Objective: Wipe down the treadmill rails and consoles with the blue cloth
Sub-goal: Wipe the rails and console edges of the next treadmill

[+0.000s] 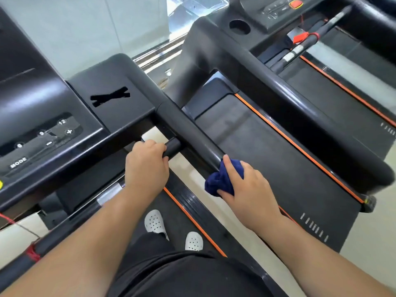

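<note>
I stand on a black treadmill. Its right side rail [188,129] runs from the console [53,133] down toward me. My right hand [246,185] is wrapped around the lower end of that rail with the dark blue cloth [218,181] bunched between palm and rail. My left hand [147,163] grips the short black front handlebar [172,146] that juts from the rail under the console. The console shows speed buttons and a MODE label at the left.
A second treadmill stands to the right, with its belt [278,155], orange trim, thick black rail [300,103] and console [278,9] with a red button. A glass wall [85,28] is ahead. My white shoes [154,224] rest on the belt below.
</note>
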